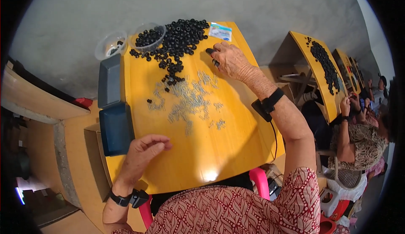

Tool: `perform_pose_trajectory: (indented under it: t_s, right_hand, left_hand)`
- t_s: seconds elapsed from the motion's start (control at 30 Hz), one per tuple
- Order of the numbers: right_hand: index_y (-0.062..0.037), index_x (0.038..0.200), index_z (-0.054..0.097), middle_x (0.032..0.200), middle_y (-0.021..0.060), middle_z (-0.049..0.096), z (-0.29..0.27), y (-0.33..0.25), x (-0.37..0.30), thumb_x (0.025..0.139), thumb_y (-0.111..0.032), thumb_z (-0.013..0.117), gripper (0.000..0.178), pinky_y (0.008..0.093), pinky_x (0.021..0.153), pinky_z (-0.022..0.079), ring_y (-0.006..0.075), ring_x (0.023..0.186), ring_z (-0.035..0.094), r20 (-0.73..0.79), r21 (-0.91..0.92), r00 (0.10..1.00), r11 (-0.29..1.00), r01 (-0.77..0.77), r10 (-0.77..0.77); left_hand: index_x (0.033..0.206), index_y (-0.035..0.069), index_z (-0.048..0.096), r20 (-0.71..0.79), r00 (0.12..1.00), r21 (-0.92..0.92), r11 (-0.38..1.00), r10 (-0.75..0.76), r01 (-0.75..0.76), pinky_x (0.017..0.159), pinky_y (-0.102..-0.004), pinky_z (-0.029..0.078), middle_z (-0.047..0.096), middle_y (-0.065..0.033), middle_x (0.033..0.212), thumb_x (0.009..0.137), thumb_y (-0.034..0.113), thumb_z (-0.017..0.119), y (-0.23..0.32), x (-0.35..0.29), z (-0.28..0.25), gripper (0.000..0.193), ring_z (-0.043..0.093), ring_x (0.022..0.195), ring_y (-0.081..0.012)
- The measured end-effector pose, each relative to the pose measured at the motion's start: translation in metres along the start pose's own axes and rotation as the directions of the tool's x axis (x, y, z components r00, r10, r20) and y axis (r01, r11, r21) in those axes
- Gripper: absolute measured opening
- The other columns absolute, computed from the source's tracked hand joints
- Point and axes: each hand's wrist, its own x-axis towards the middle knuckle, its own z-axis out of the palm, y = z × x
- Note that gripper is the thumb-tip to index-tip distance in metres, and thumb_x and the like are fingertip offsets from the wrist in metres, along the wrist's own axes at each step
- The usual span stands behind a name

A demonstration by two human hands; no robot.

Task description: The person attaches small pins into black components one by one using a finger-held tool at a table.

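My right hand (pixel 231 61) reaches over the far right of the yellow table (pixel 168 172), just right of a heap of small black ring-shaped parts (pixel 181 37). Black coverings or pieces show at two of its fingertips, which stand apart; whether they are worn or held is unclear. Above the near left of the tabletop, my left hand (pixel 145 151) is loosely bent, thumb a little off the fingers, with nothing visible in it. Many small silvery metal pins or screws (pixel 185 99) lie scattered across the middle, between the hands.
Two clear plastic bowls (pixel 99 50) stand at the far left, one full of black parts. A grey tray (pixel 110 82) and a dark blue tray (pixel 116 128) line the left edge. A small plastic packet (pixel 220 32) lies at the back. Co-workers sit at other tables (pixel 306 50) on the right.
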Motion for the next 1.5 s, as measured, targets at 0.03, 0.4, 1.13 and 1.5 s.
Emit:
perform_pose_trajectory:
  t_s: [0.03, 0.4, 1.13, 1.5]
  right_hand:
    - [-0.0046, 0.098, 0.067, 0.094, 0.0103, 0.059, 0.003, 0.0, 0.01, 0.076, -0.014, 0.066, 0.025, 0.0392, 0.08, 0.05, 0.0273, 0.097, 0.058, -0.019, 0.021, 1.0, 1.0, 0.006, -0.006]
    - [-0.0015, 0.097, 0.067, 0.096, 0.014, 0.06, 0.041, -0.017, 0.061, 0.077, -0.011, 0.066, 0.022, 0.0414, 0.082, 0.052, 0.0308, 0.098, 0.06, 0.087, 0.239, 0.992, 0.965, -0.112, 0.093]
    - [-0.0022, 0.12, 0.059, 0.081, 0.0085, 0.054, -0.029, -0.092, -0.012, 0.069, -0.001, 0.07, 0.052, 0.037, 0.067, 0.05, 0.0272, 0.075, 0.057, -0.252, 0.585, 0.962, 0.776, 0.235, -0.102]
    - [-0.0008, 0.113, 0.06, 0.08, 0.0098, 0.053, -0.029, -0.106, -0.031, 0.07, -0.002, 0.073, 0.045, 0.038, 0.066, 0.05, 0.0289, 0.073, 0.057, -0.192, 0.688, 0.981, 0.71, 0.151, -0.022]
  left_hand:
    - [0.111, -0.001, 0.063, 0.009, 0.999, -0.014, 0.999, -0.032, 0.032, 0.09, -0.0264, 0.048, 0.068, -0.0088, 0.101, 0.093, 0.009, 0.058, 0.0, 0.003, 0.001, 0.021, 0.063, 0.097, -0.015]
    - [0.114, -0.003, 0.062, 0.06, 0.99, -0.054, 0.989, -0.131, 0.135, 0.092, -0.0274, 0.047, 0.067, -0.0102, 0.103, 0.094, 0.012, 0.057, 0.003, 0.03, -0.003, 0.025, 0.062, 0.1, -0.0157]
    - [0.121, -0.002, 0.055, -0.079, 0.994, -0.348, 0.937, -0.074, 0.042, 0.09, -0.0259, 0.048, 0.065, -0.0109, 0.109, 0.093, 0.015, 0.061, 0.012, 0.092, 0.013, 0.033, 0.062, 0.101, -0.017]
    - [0.112, 0.002, 0.061, -0.01, 1.0, -0.425, 0.905, -0.006, 0.001, 0.081, -0.0212, 0.048, 0.064, -0.0025, 0.1, 0.089, 0.015, 0.067, -0.004, 0.111, 0.031, 0.026, 0.06, 0.09, -0.0093]
